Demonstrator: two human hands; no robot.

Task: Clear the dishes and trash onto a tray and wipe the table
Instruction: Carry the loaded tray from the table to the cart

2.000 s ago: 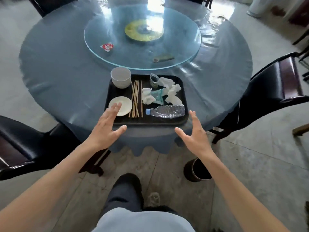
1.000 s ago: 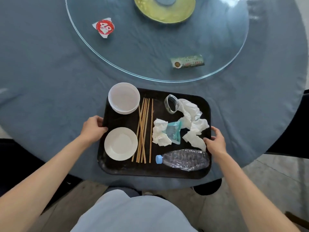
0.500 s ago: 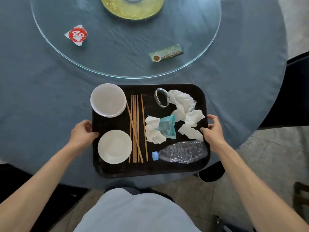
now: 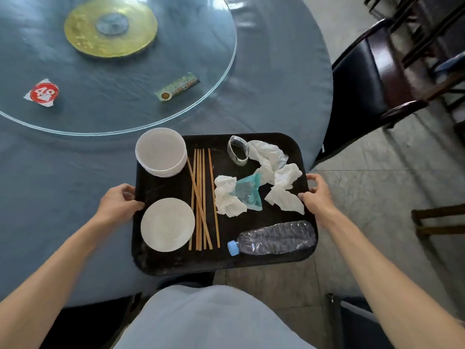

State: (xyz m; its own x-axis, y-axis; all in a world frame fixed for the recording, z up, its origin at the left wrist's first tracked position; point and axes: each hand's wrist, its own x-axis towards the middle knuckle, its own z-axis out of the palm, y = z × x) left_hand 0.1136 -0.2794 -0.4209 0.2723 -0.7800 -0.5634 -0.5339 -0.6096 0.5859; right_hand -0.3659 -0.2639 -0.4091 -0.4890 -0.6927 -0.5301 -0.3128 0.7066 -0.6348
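Observation:
A black tray (image 4: 176, 263) is gripped at both short sides: my left hand (image 4: 118, 202) holds its left rim, my right hand (image 4: 315, 195) its right rim. Its right half hangs past the table's edge over the floor. On the tray lie stacked white bowls (image 4: 161, 151), a white saucer (image 4: 167, 224), several wooden chopsticks (image 4: 201, 197), a small clear cup (image 4: 237, 149), crumpled white napkins (image 4: 276, 177), a teal wrapper (image 4: 247, 193) and a crushed plastic bottle (image 4: 274, 238) with a blue cap.
The round table wears a blue cloth (image 4: 264, 96). Its glass turntable (image 4: 201, 79) carries a red number tag (image 4: 44, 93), a green packet (image 4: 177, 86) and a gold centre disc (image 4: 110, 26). Dark chairs (image 4: 377, 71) stand at the right on the tiled floor.
Both hands reached in from open and closed on the tray's side rims. The tray has since shifted right, so its right part now overhangs the table edge.

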